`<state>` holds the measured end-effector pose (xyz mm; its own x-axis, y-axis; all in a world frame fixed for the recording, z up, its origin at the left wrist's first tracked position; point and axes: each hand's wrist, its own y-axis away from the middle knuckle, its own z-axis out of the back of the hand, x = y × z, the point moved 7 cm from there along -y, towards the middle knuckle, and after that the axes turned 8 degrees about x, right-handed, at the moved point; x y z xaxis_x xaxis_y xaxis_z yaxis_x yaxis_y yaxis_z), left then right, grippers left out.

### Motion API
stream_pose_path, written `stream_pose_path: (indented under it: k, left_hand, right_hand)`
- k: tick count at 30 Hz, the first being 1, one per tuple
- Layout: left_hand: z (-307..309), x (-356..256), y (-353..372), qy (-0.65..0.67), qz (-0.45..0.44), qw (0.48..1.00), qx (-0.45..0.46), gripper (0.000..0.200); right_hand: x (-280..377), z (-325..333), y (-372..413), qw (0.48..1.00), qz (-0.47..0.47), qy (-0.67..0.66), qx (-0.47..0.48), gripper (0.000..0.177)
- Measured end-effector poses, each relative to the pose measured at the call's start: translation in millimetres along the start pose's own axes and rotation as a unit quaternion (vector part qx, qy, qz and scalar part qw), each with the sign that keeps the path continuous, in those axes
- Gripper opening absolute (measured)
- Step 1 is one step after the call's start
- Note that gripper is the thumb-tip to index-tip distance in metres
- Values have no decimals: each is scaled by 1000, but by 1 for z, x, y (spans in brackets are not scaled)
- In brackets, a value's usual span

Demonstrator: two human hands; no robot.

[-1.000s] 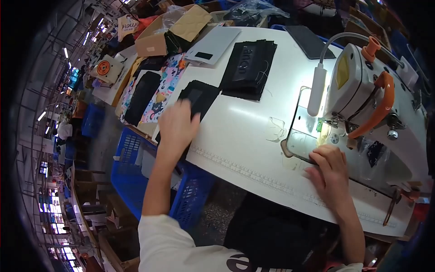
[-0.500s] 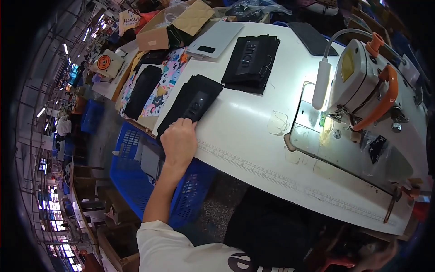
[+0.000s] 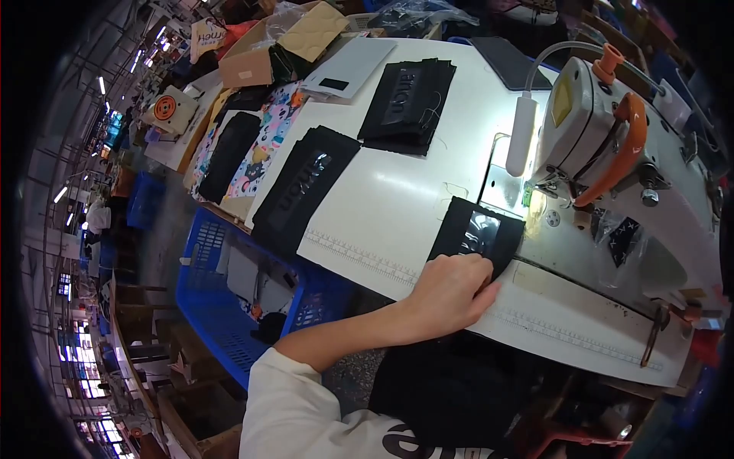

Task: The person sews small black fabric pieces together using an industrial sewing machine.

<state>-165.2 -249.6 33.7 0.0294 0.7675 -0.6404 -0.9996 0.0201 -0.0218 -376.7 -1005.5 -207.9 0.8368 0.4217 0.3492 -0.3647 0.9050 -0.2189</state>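
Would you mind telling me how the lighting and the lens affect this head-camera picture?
Head view: the machine lamp throws strong glare on the metal plate and a sheen on the black fabric piece under the left hand; fisheye distortion curves the white table; the corners are vignetted black; the hand looks sharp.

- Brightest spot is the little lamp [image 3: 521, 136] on the sewing machine [image 3: 604, 145]. It blows out the metal plate under it and glares off the white table [image 3: 382, 199].
- The shiny print on the black fabric piece [image 3: 478, 233] catches that glare too.
- Left hand [image 3: 447, 294] looks sharp, no real blur.
- Heavy fisheye: edges bend, corners go fully black.
- The hall on the left is dim, and the ceiling lights [image 3: 102, 84] are just small streaks.
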Motion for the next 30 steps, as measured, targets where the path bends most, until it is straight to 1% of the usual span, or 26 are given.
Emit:
stream_pose_path:
  k: [3, 4, 5, 6, 8, 9, 10, 11, 12, 13, 14, 15, 17, 18, 19, 20, 21, 22, 23, 25, 26, 29, 30]
  left_hand:
    - [1, 0, -8, 81, 32, 995, 52, 23]
    - [2, 0, -10, 83, 23, 994, 59, 23]
    - [14, -8, -10, 3, -54, 998, -18, 27]
    - [22, -18, -6, -69, -138, 984, -93, 32]
    - [13, -8, -9, -116, -127, 984, -43, 44]
    - [11, -6, -8, -118, -122, 985, -43, 45]
    - [8, -4, -7, -121, -116, 985, -42, 46]
    - [6, -4, -6, -128, -110, 985, -41, 46]
    - [7, -5, -6, -137, -101, 985, -42, 45]
    - [8, -12, -5, -157, -122, 979, -49, 44]
    - [9, -23, -5, -179, -138, 972, -62, 43]
    - [6, -35, -7, -167, -156, 972, -56, 43]
    - [-4, -52, -7, -44, -170, 984, 32, 39]
    - [-8, -58, -5, 11, -168, 983, 74, 38]
    - [-21, -66, -5, 108, -157, 968, 162, 33]
    - [-35, -78, -5, 202, -141, 938, 242, 28]
    - [-51, -84, -4, 331, -70, 890, 304, 26]
    - [-67, -89, -1, 453, 2, 819, 352, 24]
    - [-72, -94, -2, 450, 9, 827, 337, 24]
    - [-73, -95, -5, 615, 55, 736, 278, 26]
    - [-67, -86, -7, 612, 61, 744, 261, 26]
    - [-57, -52, -9, 594, 160, 752, 236, 30]
    - [-53, -43, -11, 593, 163, 756, 224, 30]
  right_hand:
    - [-18, -9, -9, 999, -25, 13, 21, 40]
    - [-27, -10, -10, 999, -39, 6, 23, 41]
    - [-32, -6, -12, 998, -53, 10, 11, 41]
    - [-36, -4, -17, 998, -58, -4, 21, 43]
    - [-60, 11, -46, 997, -69, -38, -3, 45]
    - [-103, 12, -78, 996, -56, -6, -76, 47]
    - [-100, 26, -79, 992, -35, -109, -61, 45]
    - [-79, 37, -75, 915, -14, -401, -37, 39]
    - [-42, 69, -65, 905, -10, -422, -49, 32]
    - [-7, 97, -58, 915, 10, -404, -16, 27]
    - [31, 126, -49, 915, 27, -401, -44, 25]
    - [70, 150, -38, 914, 48, -398, -67, 23]
    - [159, 191, -2, 899, 147, -410, -42, 21]
    - [221, 207, 29, 874, 243, -420, 27, 18]
    - [277, 220, 72, 833, 336, -428, 98, 15]
    - [318, 229, 121, 838, 428, -325, 93, 16]
    - [354, 230, 172, 825, 514, -218, 86, 20]
    - [394, 221, 219, 682, 610, -333, 227, 21]
    - [428, 221, 258, 630, 647, -276, 330, 24]
    - [454, 203, 318, 495, 737, -192, 418, 26]
    - [459, 199, 329, 478, 744, -201, 422, 26]
    - [469, 201, 352, 415, 773, -302, 373, 20]
    - [475, 201, 358, 404, 776, -307, 376, 20]
